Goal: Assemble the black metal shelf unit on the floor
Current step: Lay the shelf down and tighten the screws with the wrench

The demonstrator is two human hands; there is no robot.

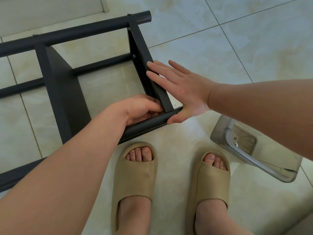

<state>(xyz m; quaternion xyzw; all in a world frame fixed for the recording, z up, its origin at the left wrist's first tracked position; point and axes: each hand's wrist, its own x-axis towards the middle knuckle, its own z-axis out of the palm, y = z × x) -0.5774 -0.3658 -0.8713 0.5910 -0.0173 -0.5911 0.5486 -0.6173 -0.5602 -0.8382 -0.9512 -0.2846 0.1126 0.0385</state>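
Presently, the black metal shelf unit (64, 92) lies on its side on the tiled floor (237, 48), just ahead of the person's feet. Far tube (84, 31) runs across the top of view; near tube (147, 123) runs low, close to the toes. Flat panels span between the two. End panel (142, 46) stands on edge, with a dark bolt head (134, 55) on its inner face.

Left hand (144, 111): reaches over the near tube, fingers curled tight into the inner corner where the end panel meets that tube. Cannot tell whether they pinch anything small; the knuckles hide the joint.

Right hand (183, 92): fingers straight and spread, laid flat against the outer face of the end panel, thumb pressed to the near tube's open end. Holds nothing.

Feet in tan slide sandals (135, 172), side by side, just beside the near tube. To the right, a grey plastic-and-metal object (254, 150) on the floor, apart from the shelf; type unclear.
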